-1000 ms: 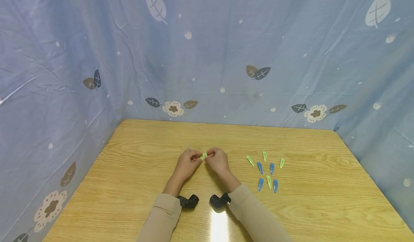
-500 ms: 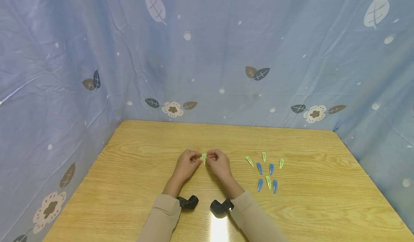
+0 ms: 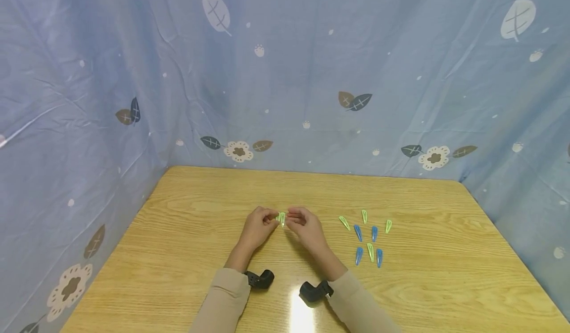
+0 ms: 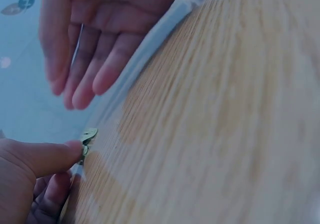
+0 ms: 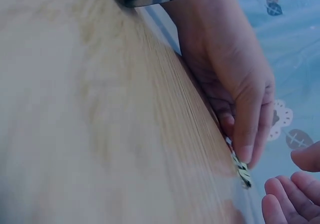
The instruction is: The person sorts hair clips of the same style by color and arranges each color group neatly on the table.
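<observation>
At the middle of the table, my left hand (image 3: 257, 229) pinches light green snap hair clips (image 3: 282, 218) between thumb and fingers. In the left wrist view its thumb presses on the clips (image 4: 89, 134), which stand close together at table level. The fingers partly cover them, so their number is hidden. Just to the right, my right hand (image 3: 308, 230) holds nothing, its fingers relaxed and apart from the clips. The right wrist view shows the green clips (image 5: 243, 174) sticking out past the left fingertips, with the open right hand (image 5: 295, 199) facing them.
Several loose snap clips lie to the right, some green (image 3: 345, 222) and some blue (image 3: 358, 232). The wooden table (image 3: 200, 273) meets a blue patterned curtain (image 3: 289, 75) at the back and sides. Black cameras sit on both wrists.
My right hand has let go of the green clips and drawn back slightly right, its fingers straightening. The left hand keeps its pinch in the same place.
</observation>
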`<state>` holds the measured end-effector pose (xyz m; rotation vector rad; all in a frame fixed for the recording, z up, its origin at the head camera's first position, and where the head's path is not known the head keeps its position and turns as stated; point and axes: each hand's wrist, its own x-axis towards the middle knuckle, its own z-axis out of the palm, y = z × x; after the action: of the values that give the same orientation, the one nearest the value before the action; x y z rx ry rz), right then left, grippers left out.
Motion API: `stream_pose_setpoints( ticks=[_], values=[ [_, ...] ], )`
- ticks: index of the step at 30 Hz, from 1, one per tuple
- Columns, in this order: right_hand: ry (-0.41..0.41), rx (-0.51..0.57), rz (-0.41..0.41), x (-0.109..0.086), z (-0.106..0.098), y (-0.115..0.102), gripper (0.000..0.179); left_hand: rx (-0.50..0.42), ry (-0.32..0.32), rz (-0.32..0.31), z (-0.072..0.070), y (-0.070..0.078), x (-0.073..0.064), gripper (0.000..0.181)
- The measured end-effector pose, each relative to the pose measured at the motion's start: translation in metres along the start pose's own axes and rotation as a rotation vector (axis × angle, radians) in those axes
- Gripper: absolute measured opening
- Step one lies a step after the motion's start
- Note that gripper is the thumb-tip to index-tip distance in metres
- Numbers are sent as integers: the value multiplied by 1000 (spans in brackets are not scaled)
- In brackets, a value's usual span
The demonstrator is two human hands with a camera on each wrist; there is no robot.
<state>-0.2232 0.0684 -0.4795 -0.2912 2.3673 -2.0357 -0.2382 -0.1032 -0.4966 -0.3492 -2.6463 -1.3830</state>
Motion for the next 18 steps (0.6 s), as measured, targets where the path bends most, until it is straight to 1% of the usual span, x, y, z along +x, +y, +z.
stream_pose_setpoints(
  ticks=[4,7,9,13,18],
  values=[
    [-28,18,-16,-12,-12,-16,36,-4,6,-6,0,2,0,20],
    [-22,12,-20,-18,-24,-20,36,-3,12,-5,0,3,0,20],
    [-8,8,-14,-19,-33,-14,36,-3,9,-5,0,2,-1,20],
    [18,-22,-37,-24,-54,-6,36,-7,6,-4,0,2,-1,19],
    [33,-51,-59,-32,-86,-5,39,-2,10,-6,0,3,-1,18]
  ],
)
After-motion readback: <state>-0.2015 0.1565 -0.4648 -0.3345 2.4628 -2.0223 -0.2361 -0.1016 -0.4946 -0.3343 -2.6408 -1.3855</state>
